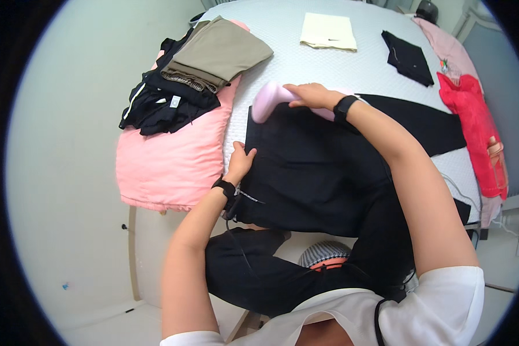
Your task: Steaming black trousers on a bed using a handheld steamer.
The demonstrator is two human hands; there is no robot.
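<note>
Black trousers (311,160) lie spread on the near edge of a bed, with their waistband at the left and the legs running right. My right hand (313,96) is shut on the handle of a pale pink handheld appliance, likely a garment steamer (267,101); its head is over the upper left of the trousers. At the waistband's left edge, my left hand (241,160) has its thumb and fingers on the cloth; whether it pinches the cloth is hard to tell. A drawstring (251,197) hangs out near my left wrist. Both wrists wear black bands.
A pink quilt (173,168) at the left bears folded khaki trousers (225,49) and a rumpled black garment (164,104). Farther back on the white bedspread (281,26) lie a folded cream garment (328,32) and a folded black one (408,58). A red garment (475,125) lies right; a pale cable (458,186) runs nearby.
</note>
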